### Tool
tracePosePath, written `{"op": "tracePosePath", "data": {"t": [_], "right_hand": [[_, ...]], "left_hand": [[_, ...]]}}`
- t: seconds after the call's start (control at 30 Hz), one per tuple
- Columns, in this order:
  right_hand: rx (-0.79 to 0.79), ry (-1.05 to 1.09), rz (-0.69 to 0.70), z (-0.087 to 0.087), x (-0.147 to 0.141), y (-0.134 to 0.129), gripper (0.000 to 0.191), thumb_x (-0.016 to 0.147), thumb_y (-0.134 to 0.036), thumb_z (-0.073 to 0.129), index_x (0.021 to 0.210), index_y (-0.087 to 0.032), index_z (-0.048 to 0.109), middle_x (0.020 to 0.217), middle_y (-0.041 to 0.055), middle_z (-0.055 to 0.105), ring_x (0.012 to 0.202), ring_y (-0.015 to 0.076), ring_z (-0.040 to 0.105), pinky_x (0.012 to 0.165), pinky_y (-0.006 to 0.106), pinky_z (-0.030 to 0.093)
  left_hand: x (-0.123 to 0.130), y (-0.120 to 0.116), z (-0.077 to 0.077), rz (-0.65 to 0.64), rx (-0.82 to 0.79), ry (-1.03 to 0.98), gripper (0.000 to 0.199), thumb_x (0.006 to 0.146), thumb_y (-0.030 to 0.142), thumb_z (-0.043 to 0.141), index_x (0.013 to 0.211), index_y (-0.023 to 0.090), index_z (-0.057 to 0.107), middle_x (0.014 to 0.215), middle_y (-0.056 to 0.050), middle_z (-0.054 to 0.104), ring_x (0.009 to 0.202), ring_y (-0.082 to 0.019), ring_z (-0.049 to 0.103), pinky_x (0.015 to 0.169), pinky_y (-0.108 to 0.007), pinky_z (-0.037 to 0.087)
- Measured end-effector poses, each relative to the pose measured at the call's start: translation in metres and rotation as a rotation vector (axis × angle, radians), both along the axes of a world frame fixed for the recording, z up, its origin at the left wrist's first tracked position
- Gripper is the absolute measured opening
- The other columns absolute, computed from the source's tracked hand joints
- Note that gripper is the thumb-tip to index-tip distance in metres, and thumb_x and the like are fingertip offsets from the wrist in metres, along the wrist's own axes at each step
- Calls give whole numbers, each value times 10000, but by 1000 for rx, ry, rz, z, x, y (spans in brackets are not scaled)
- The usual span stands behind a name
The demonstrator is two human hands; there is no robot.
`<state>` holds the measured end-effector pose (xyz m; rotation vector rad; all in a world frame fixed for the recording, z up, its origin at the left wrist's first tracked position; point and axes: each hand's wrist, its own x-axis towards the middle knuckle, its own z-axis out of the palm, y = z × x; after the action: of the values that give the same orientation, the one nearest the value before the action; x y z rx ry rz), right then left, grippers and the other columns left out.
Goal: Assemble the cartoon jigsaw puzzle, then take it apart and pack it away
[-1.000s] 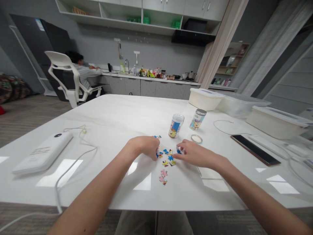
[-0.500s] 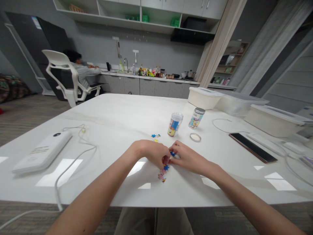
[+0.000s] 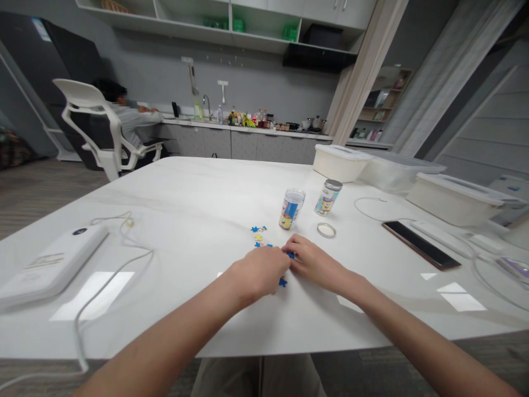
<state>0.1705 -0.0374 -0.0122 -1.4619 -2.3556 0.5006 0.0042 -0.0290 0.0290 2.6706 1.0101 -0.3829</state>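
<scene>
My left hand (image 3: 264, 269) is closed over the white table, its fingertips meeting those of my right hand (image 3: 313, 262). Between the fingertips a blue jigsaw puzzle piece (image 3: 290, 255) shows, pinched by both hands. Another blue piece (image 3: 282, 282) pokes out beneath my left hand, which hides what else lies there. Just beyond the hands, a yellow piece (image 3: 258, 237) lies near several small blue and white pieces (image 3: 259, 229). A clear-topped cartoon-printed can (image 3: 291, 208) stands behind my right hand, with a ring-shaped lid (image 3: 326, 230) lying flat beside it.
A second cartoon can (image 3: 328, 197) with a silver lid stands farther right. Lidded bins (image 3: 341, 163) line the table's far right. A phone (image 3: 419, 245) and cables lie at right, a white power bank (image 3: 53, 262) with a cord at left. Someone sits in a white chair (image 3: 88, 124) behind.
The view has shifted slightly to the right. My left hand has turned and come nearer over the pieces, covering the pink ones seen before. My right hand keeps its pinch.
</scene>
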Motion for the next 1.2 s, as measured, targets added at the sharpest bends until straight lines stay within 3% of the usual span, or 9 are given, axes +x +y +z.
{"op": "tracePosePath", "data": {"t": [0.13,0.3,0.5,0.73,0.97,1.07,1.2], "right_hand": [[17,-16,30,5,3,-6,223,905,-198,502,1054,-187,667,1108,108,619,1049,246,593,931,400,468],[52,-73,69,5,-8,-21,244,827,-296,658,1041,-179,670,1121,118,632,1051,285,570,928,432,455],[87,22,45,-11,-14,-11,133,853,-171,613,975,-176,664,1001,88,621,966,225,575,855,370,478],[116,43,54,-14,-10,-2,150,843,-58,569,908,-166,649,948,71,613,927,198,583,830,335,484],[101,131,81,-14,-7,-1,192,819,-77,607,968,-187,656,949,52,608,848,165,603,783,298,481],[46,199,80,-13,-3,2,148,798,-84,622,893,-186,671,868,27,633,761,142,596,722,270,472],[-47,255,24,-11,3,4,88,798,-139,640,855,-187,686,814,8,656,696,126,576,683,258,465]], "left_hand": [[-6,9,-1,-5,6,0,187,770,54,541,862,133,684,813,-109,704,798,-240,664,702,-315,463],[-11,20,4,20,-98,56,246,757,164,643,1001,135,624,954,-99,692,786,-211,632,589,-274,408],[-11,24,6,-4,-168,88,50,796,179,593,811,147,628,823,-62,682,684,-164,583,558,-255,366],[-16,28,8,-8,-155,109,140,822,224,549,816,159,673,807,-53,682,628,-149,526,550,-255,351],[-19,31,10,18,-100,139,162,746,138,549,864,139,660,901,-97,692,687,-174,558,550,-261,345],[-21,30,16,78,-132,151,243,713,77,509,901,141,648,892,-87,700,689,-173,572,542,-256,345],[-23,27,20,128,-132,163,194,719,252,636,892,163,637,869,-63,700,709,-185,589,536,-251,344]]}}
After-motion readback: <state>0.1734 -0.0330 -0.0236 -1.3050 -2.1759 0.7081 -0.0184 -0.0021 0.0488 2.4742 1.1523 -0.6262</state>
